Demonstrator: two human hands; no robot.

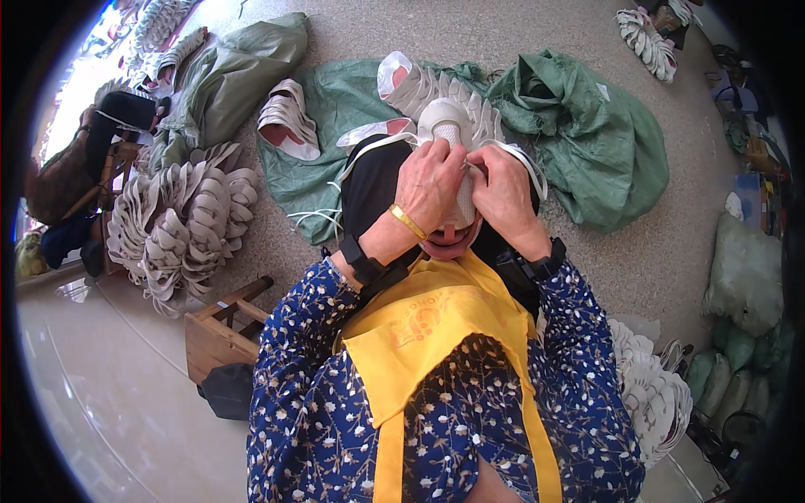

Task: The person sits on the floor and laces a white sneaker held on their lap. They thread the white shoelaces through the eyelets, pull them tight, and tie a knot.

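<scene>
A white shoe upper (445, 115) with a mesh tongue and pinkish lining lies over my dark-clad lap, toe pointing away. My left hand (429, 186) is closed on its left side, fingers bent over the eyelet edge. On the opposite side, my right hand (506, 198) pinches thumb and forefinger together at the upper's middle, seemingly on a white shoelace (537, 173); the fingertips partly hide it. Lace also loops out to the left of the upper, with loose ends hanging by my left knee. Just beyond the toe rests a nested row of similar uppers (419, 87).
Green woven sacks (587, 138) lie on the speckled floor ahead. A short stack of uppers (288, 120) sits on one. Left are a big pile of uppers (180, 222) and a wooden stool (220, 335); more uppers (650, 390) lie near my right elbow.
</scene>
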